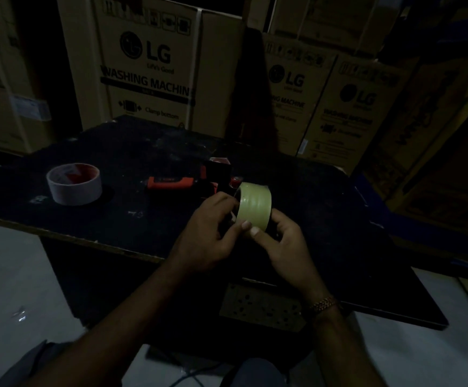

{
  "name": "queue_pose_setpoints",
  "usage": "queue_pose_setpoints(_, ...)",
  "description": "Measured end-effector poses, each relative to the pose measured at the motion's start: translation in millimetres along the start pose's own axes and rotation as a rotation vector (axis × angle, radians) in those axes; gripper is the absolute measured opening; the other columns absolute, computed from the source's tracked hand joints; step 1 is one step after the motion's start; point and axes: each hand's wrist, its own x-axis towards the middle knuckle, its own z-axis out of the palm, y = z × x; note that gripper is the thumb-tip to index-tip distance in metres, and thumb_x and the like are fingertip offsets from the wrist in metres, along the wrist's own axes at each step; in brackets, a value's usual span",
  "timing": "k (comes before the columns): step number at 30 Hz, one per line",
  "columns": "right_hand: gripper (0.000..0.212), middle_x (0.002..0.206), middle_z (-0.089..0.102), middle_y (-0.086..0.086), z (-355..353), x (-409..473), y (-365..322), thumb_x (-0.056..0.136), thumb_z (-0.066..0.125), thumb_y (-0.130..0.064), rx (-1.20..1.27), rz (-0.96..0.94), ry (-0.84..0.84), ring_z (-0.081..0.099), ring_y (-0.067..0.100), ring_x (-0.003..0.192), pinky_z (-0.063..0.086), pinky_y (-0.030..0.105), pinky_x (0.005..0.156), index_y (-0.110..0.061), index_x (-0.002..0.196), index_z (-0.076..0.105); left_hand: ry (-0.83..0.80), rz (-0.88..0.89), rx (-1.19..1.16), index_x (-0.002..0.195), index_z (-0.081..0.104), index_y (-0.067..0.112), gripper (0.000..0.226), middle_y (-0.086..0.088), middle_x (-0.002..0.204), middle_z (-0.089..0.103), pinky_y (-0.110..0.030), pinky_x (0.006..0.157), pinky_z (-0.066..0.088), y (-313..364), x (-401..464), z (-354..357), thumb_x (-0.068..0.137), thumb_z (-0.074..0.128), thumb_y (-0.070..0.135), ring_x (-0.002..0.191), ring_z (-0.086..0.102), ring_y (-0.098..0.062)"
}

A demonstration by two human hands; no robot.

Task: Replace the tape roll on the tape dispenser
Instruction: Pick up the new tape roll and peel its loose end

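A: Where's the tape roll?

B: The yellowish tape roll (253, 205) is held up on edge above the dark counter (132, 219), near the middle. The left hand (209, 236) grips its left rim with thumb and fingers; the right hand (283, 243) pinches its lower right side, thumb on the outer band.

A: And the dispenser?

B: The red-handled tape dispenser (188, 181) lies on the counter just beyond the hands, partly hidden by the roll. The light is dim, so its details are unclear.

A: Anything else?

B: A white tape roll with a red core (73, 184) lies flat at far left. Cardboard boxes (149, 65) stand behind the counter.
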Motion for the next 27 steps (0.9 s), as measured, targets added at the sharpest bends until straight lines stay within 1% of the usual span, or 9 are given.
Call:
queue_pose_setpoints(3, 0.029, 0.118, 0.076, 0.015, 3.4, 0.5, -5.7, 0.108, 0.048, -0.013, 0.260, 0.141, 0.085, 0.073, 0.027, 0.110, 0.059, 0.044, 0.093, -0.008, 0.127, 0.069, -0.061, -0.043, 0.006, 0.119, 0.073, 0.020, 0.034, 0.010, 0.118, 0.062, -0.018, 0.087, 0.050, -3.4, 0.9, -2.6, 0.092, 0.074, 0.039, 0.112, 0.060, -0.008)
queue_pose_setpoints(4, 0.030, 0.116, 0.076, 0.018, 3.4, 2.5, -7.2, 0.109, 0.047, -0.019, 0.289, 0.156, 0.140, 0.072, 0.027, 0.106, 0.058, 0.047, 0.092, -0.008, 0.122, 0.071, -0.082, -0.051, 0.007, 0.121, 0.074, 0.021, 0.037, 0.011, 0.120, 0.063, -0.017, 0.090, 0.049, -3.2, 0.6, -2.9, 0.090, 0.075, 0.040, 0.114, 0.059, -0.008)
queue_pose_setpoints(6, 0.031, 0.106, 0.076, 0.018, 2.3, 7.1, -9.2, 0.109, 0.050, -0.028, 0.245, 0.142, 0.219, 0.069, 0.025, 0.095, 0.056, 0.048, 0.086, -0.008, 0.109, 0.074, -0.108, -0.066, 0.010, 0.117, 0.077, 0.020, 0.039, 0.011, 0.120, 0.063, -0.026, 0.092, 0.052, -2.7, 0.6, -3.5, 0.085, 0.078, 0.043, 0.114, 0.060, -0.009)
queue_pose_setpoints(9, 0.025, 0.091, 0.078, 0.004, 1.0, 10.5, -11.3, 0.107, 0.054, -0.025, 0.224, 0.125, 0.214, 0.070, 0.017, 0.085, 0.057, 0.034, 0.075, -0.009, 0.102, 0.074, -0.113, -0.086, -0.010, 0.110, 0.080, 0.017, 0.038, 0.010, 0.117, 0.064, -0.035, 0.090, 0.058, -4.2, 1.4, -5.4, 0.081, 0.085, 0.042, 0.110, 0.063, -0.008)
queue_pose_setpoints(13, 0.023, 0.093, 0.080, 0.006, 0.3, 8.2, -10.3, 0.106, 0.056, -0.021, 0.237, 0.119, 0.179, 0.075, 0.017, 0.084, 0.060, 0.029, 0.070, -0.006, 0.107, 0.073, -0.090, -0.112, -0.056, 0.107, 0.075, 0.018, 0.042, 0.007, 0.109, 0.068, -0.039, 0.085, 0.058, -1.8, 0.7, -4.9, 0.080, 0.084, 0.048, 0.100, 0.067, -0.010)
queue_pose_setpoints(18, 0.021, 0.097, 0.081, 0.010, 0.3, 3.9, -10.8, 0.106, 0.057, -0.019, 0.200, 0.107, 0.165, 0.078, 0.023, 0.088, 0.064, 0.039, 0.075, -0.005, 0.112, 0.071, -0.146, -0.218, -0.178, 0.107, 0.078, 0.023, 0.039, 0.006, 0.105, 0.073, -0.047, 0.088, 0.060, -0.6, 2.7, -9.6, 0.081, 0.079, 0.053, 0.099, 0.072, -0.013)
queue_pose_setpoints(21, 0.024, 0.107, 0.080, 0.008, -0.6, 2.1, -13.4, 0.101, 0.066, -0.021, 0.086, 0.084, 0.214, 0.078, 0.019, 0.095, 0.065, 0.041, 0.078, -0.015, 0.124, 0.062, -0.217, -0.280, -0.282, 0.106, 0.080, 0.020, 0.026, 0.002, 0.106, 0.080, -0.049, 0.091, 0.063, -1.2, 5.1, -14.4, 0.088, 0.084, 0.038, 0.099, 0.077, -0.016)
queue_pose_setpoints(24, 0.058, 0.113, 0.077, 0.000, -10.0, 3.1, -16.0, 0.093, 0.075, -0.027, -0.084, -0.002, 0.245, 0.075, 0.011, 0.101, 0.065, 0.036, 0.079, -0.031, 0.143, 0.046, -0.215, -0.319, -0.372, 0.102, 0.080, 0.011, 0.016, -0.003, 0.103, 0.082, -0.043, 0.090, 0.064, 0.5, 5.2, -16.6, 0.091, 0.082, 0.022, 0.096, 0.079, -0.021)
queue_pose_setpoints(27, 0.047, 0.123, 0.071, -0.008, -16.1, 5.0, -23.9, 0.094, 0.074, -0.026, -0.261, -0.096, 0.214, 0.068, 0.003, 0.110, 0.064, 0.029, 0.085, -0.033, 0.139, 0.061, -0.196, -0.322, -0.371, 0.099, 0.080, 0.007, 0.018, -0.007, 0.101, 0.081, -0.041, 0.087, 0.064, 1.1, 5.2, -15.4, 0.090, 0.083, 0.022, 0.094, 0.080, -0.023)
